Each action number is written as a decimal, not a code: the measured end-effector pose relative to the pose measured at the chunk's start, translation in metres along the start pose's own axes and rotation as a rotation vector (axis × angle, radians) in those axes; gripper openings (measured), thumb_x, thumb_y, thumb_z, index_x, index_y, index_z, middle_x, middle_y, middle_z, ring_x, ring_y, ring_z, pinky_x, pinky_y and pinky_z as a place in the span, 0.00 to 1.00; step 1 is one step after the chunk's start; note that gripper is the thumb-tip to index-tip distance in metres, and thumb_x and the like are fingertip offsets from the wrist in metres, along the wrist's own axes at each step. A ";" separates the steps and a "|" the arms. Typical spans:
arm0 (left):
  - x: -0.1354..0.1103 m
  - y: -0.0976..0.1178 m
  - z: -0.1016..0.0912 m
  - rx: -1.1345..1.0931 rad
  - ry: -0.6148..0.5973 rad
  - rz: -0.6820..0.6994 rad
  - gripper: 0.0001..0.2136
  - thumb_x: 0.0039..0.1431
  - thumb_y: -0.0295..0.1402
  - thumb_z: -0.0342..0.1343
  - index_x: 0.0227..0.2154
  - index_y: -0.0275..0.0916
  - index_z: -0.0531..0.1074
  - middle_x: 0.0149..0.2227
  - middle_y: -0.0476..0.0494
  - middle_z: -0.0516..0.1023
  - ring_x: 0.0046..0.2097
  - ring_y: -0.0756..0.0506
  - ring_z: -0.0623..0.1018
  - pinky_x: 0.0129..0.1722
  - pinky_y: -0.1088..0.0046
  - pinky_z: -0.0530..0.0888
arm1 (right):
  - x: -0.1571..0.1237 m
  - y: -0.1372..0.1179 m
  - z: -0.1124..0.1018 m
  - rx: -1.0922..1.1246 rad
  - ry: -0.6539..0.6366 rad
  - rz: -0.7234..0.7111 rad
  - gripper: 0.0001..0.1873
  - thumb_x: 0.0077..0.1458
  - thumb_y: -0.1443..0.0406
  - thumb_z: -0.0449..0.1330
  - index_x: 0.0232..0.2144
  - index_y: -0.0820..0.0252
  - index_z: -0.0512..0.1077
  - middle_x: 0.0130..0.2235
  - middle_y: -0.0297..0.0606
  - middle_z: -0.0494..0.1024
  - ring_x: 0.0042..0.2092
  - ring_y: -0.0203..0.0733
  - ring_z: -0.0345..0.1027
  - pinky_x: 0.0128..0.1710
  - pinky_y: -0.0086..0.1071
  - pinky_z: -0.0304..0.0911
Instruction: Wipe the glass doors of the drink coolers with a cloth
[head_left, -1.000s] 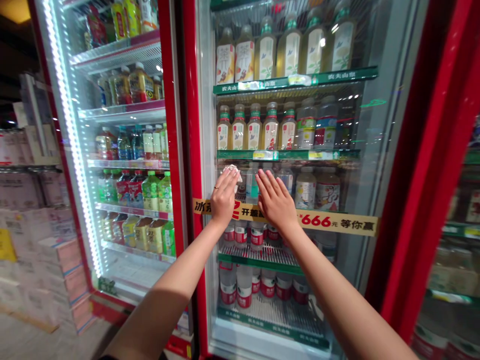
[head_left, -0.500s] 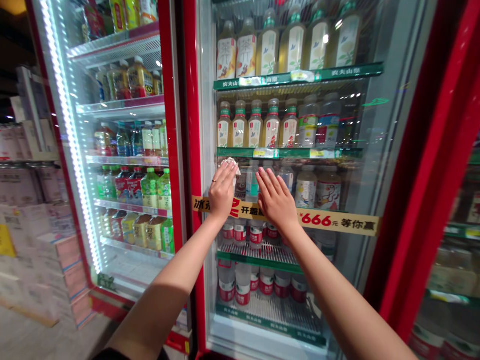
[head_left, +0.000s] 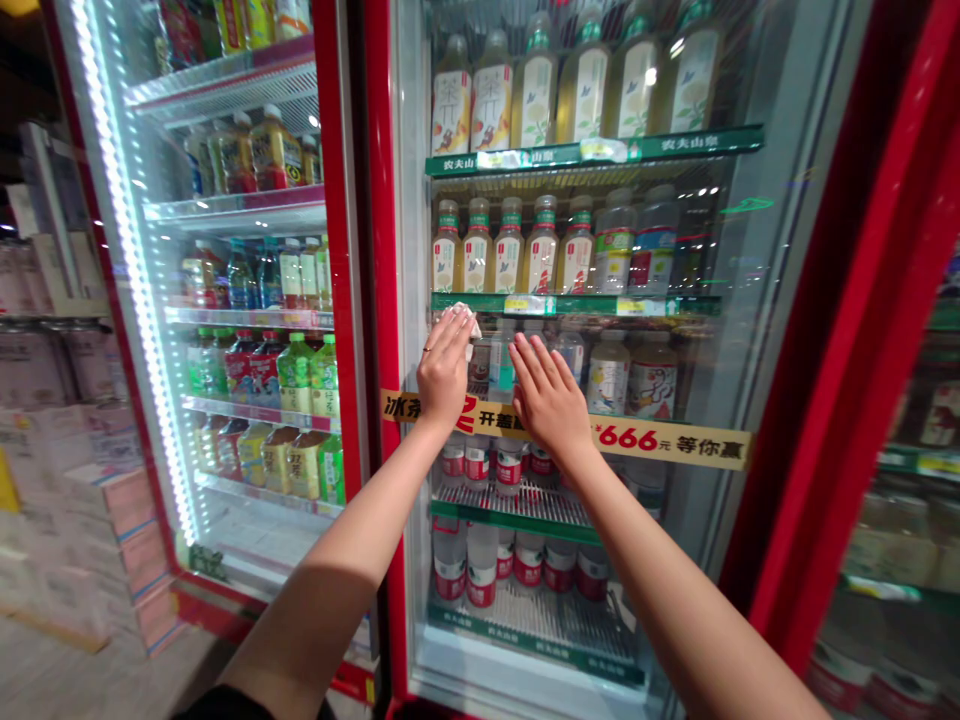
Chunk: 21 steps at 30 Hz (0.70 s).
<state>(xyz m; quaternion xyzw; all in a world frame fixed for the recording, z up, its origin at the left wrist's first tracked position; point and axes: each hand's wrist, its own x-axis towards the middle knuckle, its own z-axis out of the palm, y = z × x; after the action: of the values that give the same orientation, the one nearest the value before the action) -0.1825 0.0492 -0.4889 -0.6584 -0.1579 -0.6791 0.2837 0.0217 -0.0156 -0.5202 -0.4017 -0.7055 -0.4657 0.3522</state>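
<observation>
My left hand presses a crumpled white tissue to the glass door of a red-framed drinks cooler. Part of the tissue pokes out past the fingertips; the palm side is hidden. To its right, my right hand lies against the same glass, fingers stretched out and holding nothing. Both hands partly cover a yellow promotional strip that runs across the door. Behind the glass stand rows of bottled drinks on shelves.
The cooler's red frame rises left of my hands. Beyond it is another lit cooler with shelves of bottles. Stacked cartons stand on the floor at far left. At the right edge is another red-framed cooler.
My left hand and the tissue have slid slightly up on the glass. My right hand keeps nearly the same place. The whole view has shifted a little.
</observation>
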 end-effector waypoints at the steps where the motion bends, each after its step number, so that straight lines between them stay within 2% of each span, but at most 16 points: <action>1: -0.002 0.003 0.002 0.004 0.004 0.002 0.33 0.74 0.19 0.47 0.74 0.58 0.62 0.70 0.49 0.74 0.74 0.41 0.70 0.75 0.48 0.72 | 0.000 0.000 0.000 -0.002 0.004 0.000 0.48 0.73 0.66 0.50 0.78 0.57 0.20 0.80 0.40 0.45 0.80 0.49 0.46 0.79 0.50 0.51; 6: 0.008 0.006 0.010 -0.001 -0.012 0.054 0.31 0.74 0.20 0.46 0.73 0.58 0.63 0.68 0.50 0.77 0.73 0.43 0.71 0.75 0.50 0.72 | 0.000 -0.001 0.001 0.001 0.011 0.000 0.48 0.73 0.67 0.49 0.77 0.57 0.20 0.80 0.40 0.45 0.80 0.49 0.47 0.79 0.50 0.50; 11: 0.017 0.000 0.006 -0.010 -0.002 0.040 0.31 0.74 0.20 0.47 0.72 0.58 0.64 0.69 0.50 0.76 0.73 0.42 0.71 0.74 0.49 0.73 | 0.001 0.001 -0.003 0.002 -0.013 -0.015 0.48 0.73 0.66 0.50 0.77 0.57 0.19 0.81 0.41 0.45 0.80 0.48 0.47 0.79 0.48 0.50; 16: 0.005 0.010 0.010 -0.001 0.009 0.031 0.31 0.74 0.19 0.47 0.73 0.54 0.65 0.69 0.46 0.76 0.74 0.42 0.70 0.74 0.50 0.73 | -0.003 0.022 -0.017 -0.030 -0.027 -0.102 0.48 0.73 0.67 0.50 0.78 0.57 0.19 0.81 0.39 0.46 0.80 0.45 0.46 0.78 0.46 0.51; 21: 0.014 0.010 0.017 -0.026 -0.013 0.064 0.30 0.74 0.19 0.46 0.72 0.55 0.66 0.68 0.48 0.77 0.73 0.43 0.71 0.75 0.50 0.72 | -0.009 0.042 -0.021 -0.056 -0.019 -0.054 0.49 0.72 0.66 0.53 0.78 0.55 0.22 0.81 0.38 0.43 0.80 0.48 0.46 0.78 0.49 0.50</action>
<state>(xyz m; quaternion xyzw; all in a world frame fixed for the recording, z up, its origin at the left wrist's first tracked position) -0.1625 0.0494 -0.4755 -0.6713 -0.1296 -0.6673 0.2956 0.0657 -0.0270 -0.5058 -0.3966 -0.7061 -0.4907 0.3214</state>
